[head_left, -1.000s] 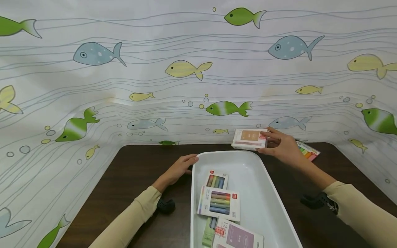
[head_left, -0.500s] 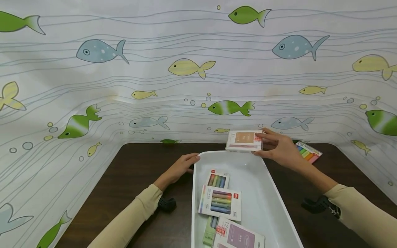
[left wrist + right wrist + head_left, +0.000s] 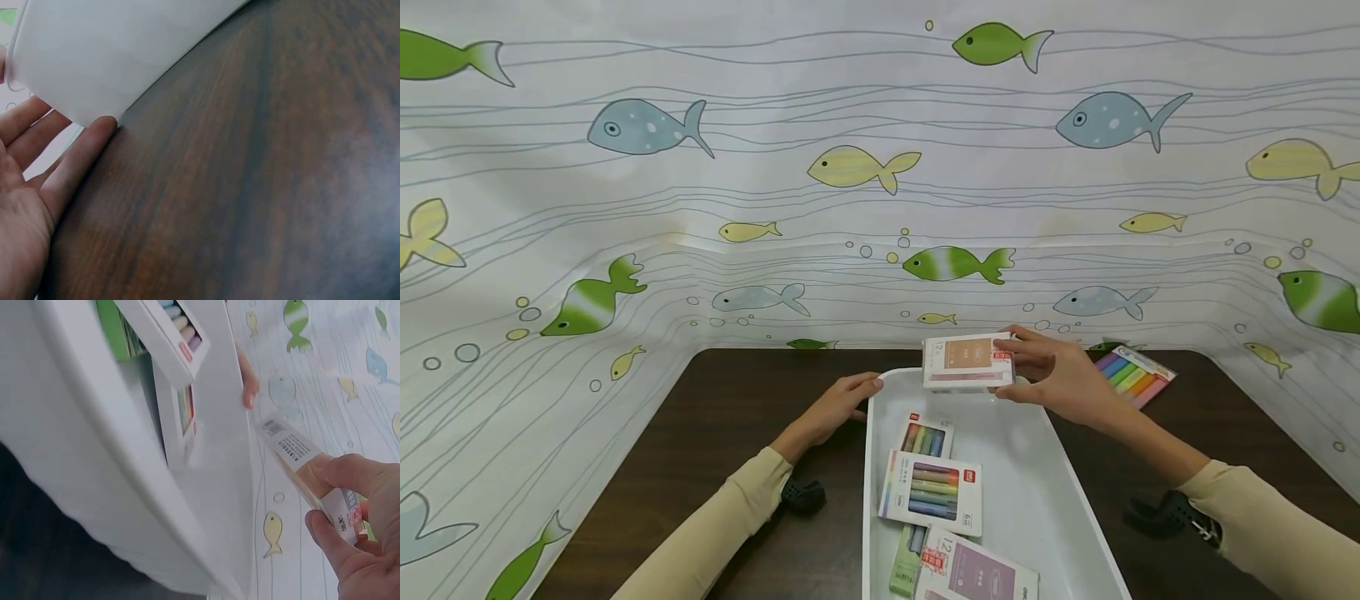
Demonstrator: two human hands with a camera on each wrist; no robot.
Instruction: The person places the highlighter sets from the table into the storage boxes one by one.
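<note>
My right hand [image 3: 1063, 379] pinches a white box with a tan label [image 3: 967, 362] between thumb and fingers, at the far end of a white plastic bin [image 3: 871, 467]. In the right wrist view the same box [image 3: 297, 453] is tilted, apart from the bin's wall. My left hand [image 3: 831, 410] rests against the bin's far left corner. Its fingers [image 3: 81, 156] lie fairly straight along the outer wall in the left wrist view. Inside the bin are a box of coloured sticks [image 3: 931, 492], a smaller similar box [image 3: 927, 436], a green box [image 3: 906, 560] and a purple-labelled box [image 3: 981, 571].
A flat pack of rainbow-coloured sticks [image 3: 1135, 375] lies at the back right of the dark wooden table [image 3: 730, 383], partly behind my right hand. A fish-printed sheet [image 3: 850, 100] stands behind and beside the table. The bin's near end is out of view.
My right hand has carried the tan-labelled box left and slightly down, from beside the far right corner to the bin's far end. My left hand stays at the corner.
</note>
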